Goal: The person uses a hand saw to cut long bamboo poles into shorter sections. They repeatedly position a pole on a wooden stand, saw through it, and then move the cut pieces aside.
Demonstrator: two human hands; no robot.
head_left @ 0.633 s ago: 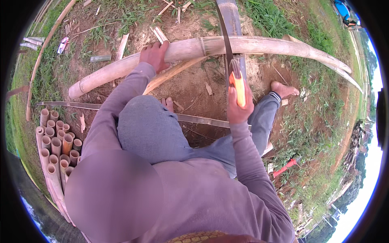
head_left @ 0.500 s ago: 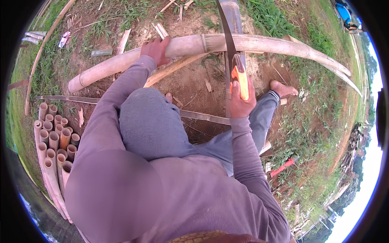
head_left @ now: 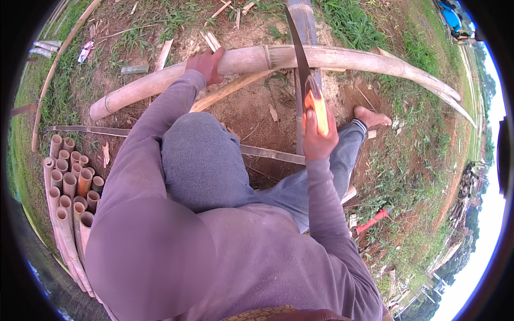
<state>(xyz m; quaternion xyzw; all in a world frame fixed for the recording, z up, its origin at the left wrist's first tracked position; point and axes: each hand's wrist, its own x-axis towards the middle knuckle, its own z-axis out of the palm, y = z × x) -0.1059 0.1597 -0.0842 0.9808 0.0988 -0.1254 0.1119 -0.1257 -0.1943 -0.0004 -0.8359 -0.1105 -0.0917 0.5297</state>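
A long, pale bamboo pole [head_left: 243,60] lies crosswise in front of me, over a darker bamboo support [head_left: 305,24]. My left hand [head_left: 205,66] is wrapped over the pole left of its middle and presses on it. In my right hand [head_left: 320,135] is the orange handle of a hand saw [head_left: 318,109]. Its dark blade runs up and away from me across the pole, just right of a node and beside the support. How deep the blade sits in the bamboo cannot be made out. The fingers under the handle are partly hidden.
Several cut bamboo tubes [head_left: 69,184] stand bundled at the left. A split bamboo strip [head_left: 273,155] lies across the ground by my legs. My bare foot [head_left: 372,116] rests right of the support. A red-handled tool [head_left: 372,220] lies on the right. Sawdust and offcuts surround the support.
My right hand and the saw have slid slightly toward me, and the handle's angle has tipped a little. My left hand stays in place on the bamboo pole.
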